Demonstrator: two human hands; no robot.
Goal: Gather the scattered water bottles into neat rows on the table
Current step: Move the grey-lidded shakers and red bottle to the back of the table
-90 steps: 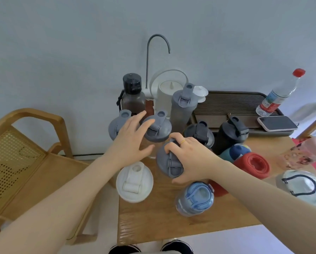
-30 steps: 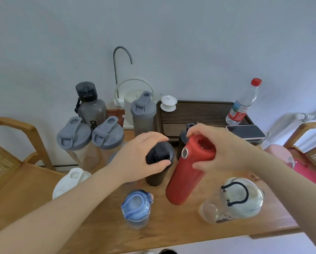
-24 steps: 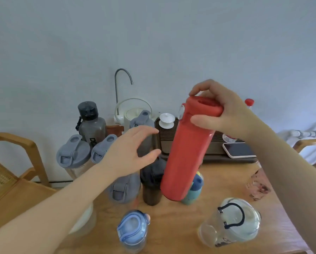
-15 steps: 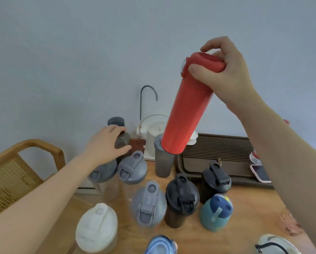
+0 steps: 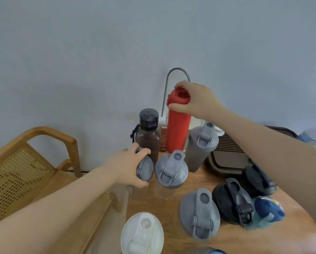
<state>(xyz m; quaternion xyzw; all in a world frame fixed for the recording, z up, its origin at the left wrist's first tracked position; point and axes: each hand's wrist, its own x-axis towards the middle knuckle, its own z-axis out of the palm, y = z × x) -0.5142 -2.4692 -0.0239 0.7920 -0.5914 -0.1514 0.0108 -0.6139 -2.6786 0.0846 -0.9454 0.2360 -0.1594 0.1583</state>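
Right hand [image 5: 199,101] is gripping the red bottle [image 5: 178,129] by its cap, fingers clamped around the rim, at 12 o'clock on the worktop [image 5: 171,204]. The bottle is standing upright in the back row, between the dark bottle [image 5: 147,132] at 11 and the tall grey bottle [image 5: 201,145] at 1. Can't tell whether its base is fully seated; the lids in front are hiding it.

Left hand [image 5: 129,167] is wrapping a grey-lidded bottle [image 5: 145,169] at 10 o'clock, fingers closed on the lid edge, right beside a second grey-lidded bottle [image 5: 171,170]. Closer rows: white lid [image 5: 142,233] at 7, grey lid [image 5: 199,213] at 6, black lids [image 5: 233,201] and a blue one [image 5: 268,212] at 4–5.

Risks, as I'm reading it:
- The red bottle is tall and narrow and held only at the top. Letting go before the base is flat is likely tipping it into the dark bottle or the faucet [image 5: 171,83] behind.
- The slot is tight, so any sideways drag is knocking neighbours over, domino style.
- The left-hand bottle is sitting near the worktop's left edge, with a chair [image 5: 34,162] below. Pushing it outward is sending it off.
- The right forearm is crossing over the black lids, so pulling back low is clipping them.
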